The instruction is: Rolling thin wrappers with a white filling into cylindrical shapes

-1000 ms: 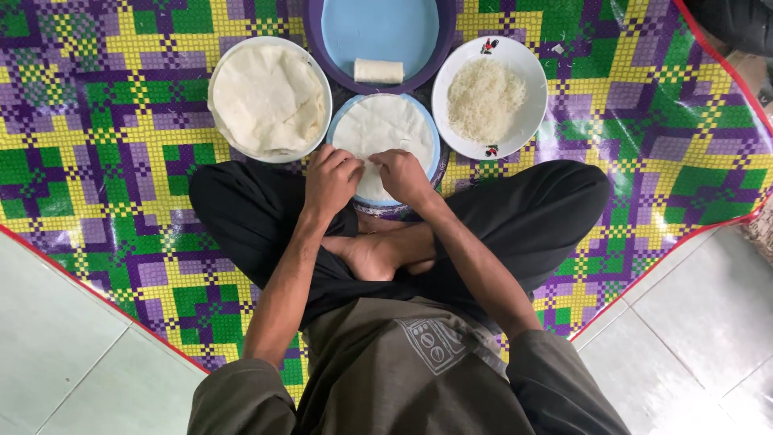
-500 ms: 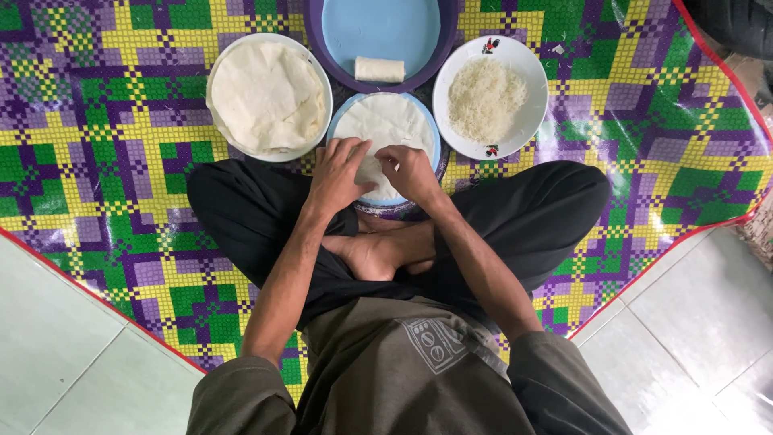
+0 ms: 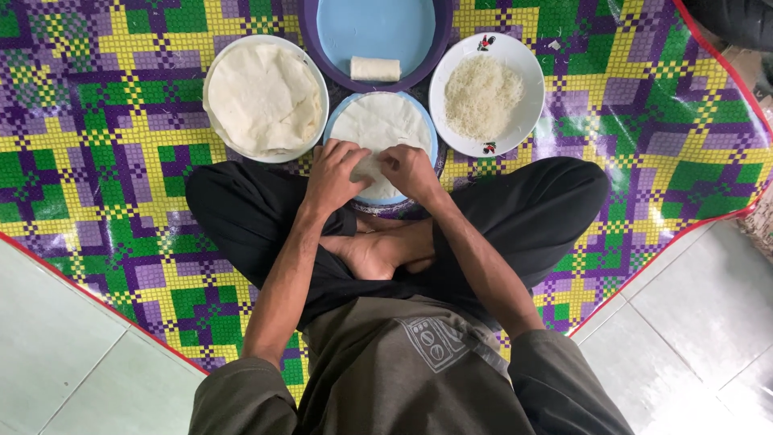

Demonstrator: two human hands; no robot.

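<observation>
Since a second ago your two hands have slid from the near rim of the small blue plate [image 3: 429,133] up onto the round white wrapper [image 3: 378,129] lying on it, drawing closer together over its lower half.

Your left hand [image 3: 336,173] rests palm down on the wrapper's near left part, fingers bent and pressed to the sheet. Your right hand [image 3: 411,171] lies just beside it on the near right part, fingers curled in toward the left hand, so the fingertips of both nearly meet at the sheet's middle. Each hand is narrowly cupped with its fingers on the wrapper; you cannot tell whether the near edge is pinched or only pressed flat.

That plate sits on the chequered purple, green and yellow mat [image 3: 105,161], right in front of your crossed legs [image 3: 515,217]. To its left, touching it, a white plate holds a stack of wrappers [image 3: 264,98]. To its right, a white bowl holds fine white noodles [image 3: 483,95]. Beyond it, a large blue tray [image 3: 370,28] with a purple rim carries one finished white roll [image 3: 375,68] near its closest edge. Pale floor tiles [image 3: 56,354] show past the mat's red border.
</observation>
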